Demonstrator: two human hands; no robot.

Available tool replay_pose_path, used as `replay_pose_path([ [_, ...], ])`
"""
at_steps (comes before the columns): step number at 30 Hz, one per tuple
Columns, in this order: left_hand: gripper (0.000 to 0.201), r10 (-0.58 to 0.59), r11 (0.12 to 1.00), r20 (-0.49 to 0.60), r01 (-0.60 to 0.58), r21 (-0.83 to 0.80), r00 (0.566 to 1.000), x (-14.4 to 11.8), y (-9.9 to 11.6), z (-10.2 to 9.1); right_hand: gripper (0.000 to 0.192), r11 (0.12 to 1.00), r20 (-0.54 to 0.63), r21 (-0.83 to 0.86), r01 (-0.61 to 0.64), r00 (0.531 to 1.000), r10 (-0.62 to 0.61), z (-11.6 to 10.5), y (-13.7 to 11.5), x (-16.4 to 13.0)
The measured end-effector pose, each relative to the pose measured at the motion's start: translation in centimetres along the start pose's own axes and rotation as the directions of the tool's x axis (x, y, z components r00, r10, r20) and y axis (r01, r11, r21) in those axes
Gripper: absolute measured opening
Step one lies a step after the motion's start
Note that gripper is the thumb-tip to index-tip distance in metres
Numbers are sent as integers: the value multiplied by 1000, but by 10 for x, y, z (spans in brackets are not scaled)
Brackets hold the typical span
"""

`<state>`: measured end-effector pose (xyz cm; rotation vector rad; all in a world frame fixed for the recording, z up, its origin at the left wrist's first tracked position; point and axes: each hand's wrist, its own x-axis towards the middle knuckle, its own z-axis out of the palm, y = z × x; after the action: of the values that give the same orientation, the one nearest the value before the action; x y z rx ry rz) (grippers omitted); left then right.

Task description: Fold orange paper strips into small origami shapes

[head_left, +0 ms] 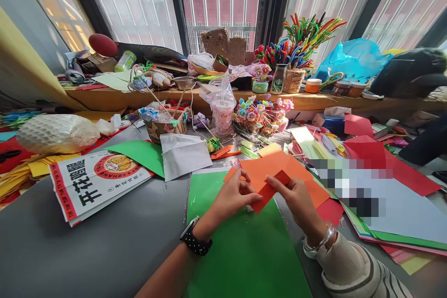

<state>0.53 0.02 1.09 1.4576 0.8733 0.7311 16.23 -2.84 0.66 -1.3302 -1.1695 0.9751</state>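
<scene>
Between my two hands is a small folded piece of orange paper [270, 192], held above a green sheet [240, 256] on the desk. My left hand [233, 192] pinches its lower left end between thumb and fingers. With thumb and fingertips, my right hand [295, 198] grips the upper right end. Behind the hands lie larger orange sheets [296, 167], partly covered by the folded piece and my fingers. A red sheet [330, 212] shows beside my right wrist.
A printed paper bag [101, 181] and a white paper [185, 156] lie to the left. Stacked coloured sheets [401, 209] spread on the right. Along the back stand a plastic cup [223, 114], crocheted flowers [253, 114] and a sill [139, 98] crowded with craft supplies.
</scene>
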Motion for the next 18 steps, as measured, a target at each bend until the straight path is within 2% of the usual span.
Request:
replay_pose_path([
  [4,36,7,1000,19,-7,-4,1000,-1,-1,-1,24,986,-122,166,-30,991,51,-18,2,12],
  [7,36,16,1000,12,-16,-9,1000,-1,-1,-2,23,983,-293,179,44,956,11,-29,7,20],
  [9,36,24,999,-5,-24,-35,1000,-1,-1,-2,25,981,-313,187,54,950,8,-29,9,21],
  [11,37,29,998,-24,-30,-61,999,0,0,-2,28,983,-234,179,36,972,7,-23,9,17],
  [13,37,27,997,-35,-29,-68,999,0,1,-2,32,981,0,196,-2,1000,2,-15,8,11],
  [14,37,23,998,-38,-25,-64,999,0,1,-2,35,979,109,202,-13,994,-10,-11,7,9],
  [16,37,16,998,-42,-19,-56,999,1,0,-2,38,976,162,220,8,986,-45,-6,6,5],
  [18,37,18,998,-48,-21,-51,999,1,0,-1,47,969,158,247,20,986,-61,-5,5,4],
])
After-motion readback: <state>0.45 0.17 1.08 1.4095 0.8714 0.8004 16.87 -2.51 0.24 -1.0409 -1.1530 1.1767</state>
